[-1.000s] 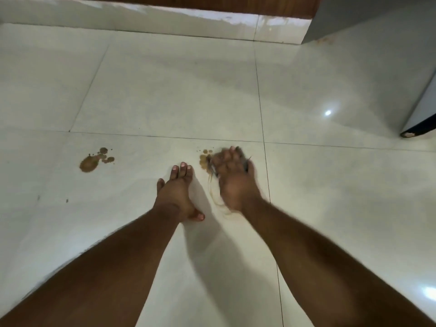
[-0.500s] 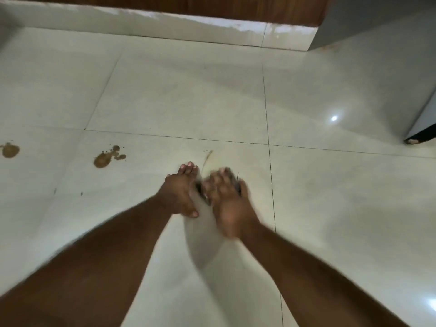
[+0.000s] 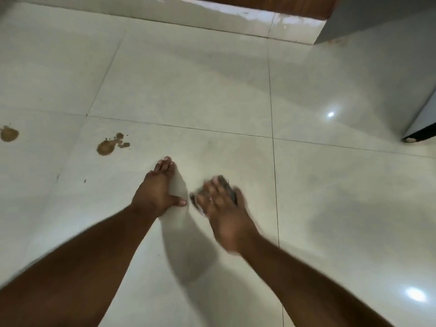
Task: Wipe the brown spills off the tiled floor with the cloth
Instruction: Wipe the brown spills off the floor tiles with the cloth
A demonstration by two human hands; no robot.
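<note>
Streak by left hand (image 3: 157,193) now gone; right hand (image 3: 225,210) presses cloth (image 3: 226,184), fingers spread; left flat on floor (image 3: 212,90)

The glossy, smooth tiled floor (image 3: 193,86) is reflecting lights, while the wood panel (image 3: 271,5) is looking matt.

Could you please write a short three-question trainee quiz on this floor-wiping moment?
1. True or false: the left hand holds the cloth.
2. How many separate brown spills show on the tiled floor? A) none B) two C) five
3. Fill in: the nearer brown spill lies to the ____ of the left hand.

Key: 1 false, the right hand presses the cloth down; 2 B, the other is the spill at the left edge; 3 left.
</note>
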